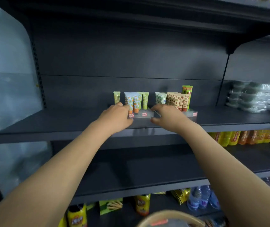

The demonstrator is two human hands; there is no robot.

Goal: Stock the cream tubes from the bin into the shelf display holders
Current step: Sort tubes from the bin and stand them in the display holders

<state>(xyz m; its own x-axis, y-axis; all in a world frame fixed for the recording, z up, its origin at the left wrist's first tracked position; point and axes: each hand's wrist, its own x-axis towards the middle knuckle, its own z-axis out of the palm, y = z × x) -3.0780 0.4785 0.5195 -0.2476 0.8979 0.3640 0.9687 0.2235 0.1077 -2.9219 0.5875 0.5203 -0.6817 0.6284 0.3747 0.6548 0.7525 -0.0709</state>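
- The bin (168, 216) sits nearest you, at the bottom edge of the view. Only its woven rim shows, and its contents are hidden.
- Neither hand carries a tube. Any further stock lies below and behind both hands, so I judge that either hand must come back and down for it.
- Your left hand (114, 117) rests at the left end of the left holder (143, 114). Its fingers curve forward to the tube bases with the tips hidden, so I cannot tell whether they grip.
- Your right hand (168, 117) brackets the same holder's right end, thumb at the front and fingers over the top, apparently pinching it.
- That clear holder lies with its long axis left to right along the shelf (65, 125), directly between your hands.
- The cream tubes (136, 102) stand upright in it, caps down, just beyond your fingers.
- The right holder (194, 114), also stocked, sits just beside it, nearer your right hand.
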